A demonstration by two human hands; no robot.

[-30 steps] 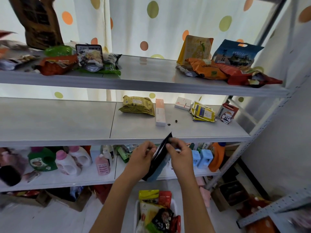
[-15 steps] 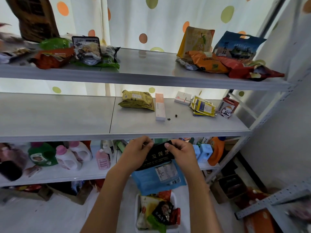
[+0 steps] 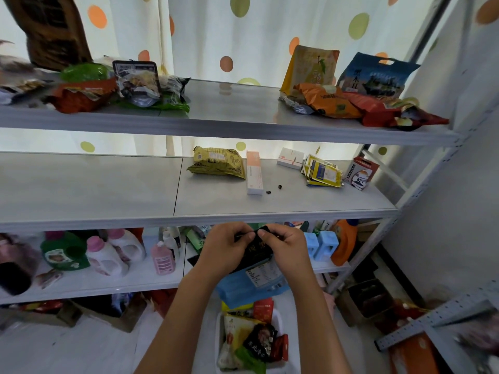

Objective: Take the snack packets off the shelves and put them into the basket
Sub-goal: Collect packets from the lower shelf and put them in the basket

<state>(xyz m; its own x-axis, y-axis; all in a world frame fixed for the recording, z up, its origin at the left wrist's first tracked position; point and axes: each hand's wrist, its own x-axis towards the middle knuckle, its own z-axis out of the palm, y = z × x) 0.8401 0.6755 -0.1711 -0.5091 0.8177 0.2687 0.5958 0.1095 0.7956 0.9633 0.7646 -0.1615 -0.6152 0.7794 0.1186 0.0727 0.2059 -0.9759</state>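
Both my hands hold a black and blue snack packet (image 3: 253,276) by its top edge, just below the middle shelf (image 3: 108,220). My left hand (image 3: 226,249) pinches the top left, my right hand (image 3: 283,248) the top right. The packet hangs above the white basket (image 3: 278,315) on the floor, which holds several packets. A yellow packet (image 3: 217,163) and a yellow and blue packet (image 3: 322,172) lie on the middle shelf. On the top shelf (image 3: 229,122), packets are piled at the left (image 3: 137,82) and at the right (image 3: 351,95).
A pink and white box (image 3: 254,175), a white box (image 3: 290,157) and a lighters box (image 3: 360,172) lie on the middle shelf. Detergent bottles (image 3: 108,252) and blue containers (image 3: 320,244) stand on the lower shelf. Cardboard boxes (image 3: 367,296) sit on the floor at the right.
The packet has turned from edge-on to face me, and my fingers have closed in towards the middle of its top edge. It hangs slightly lower over the basket.
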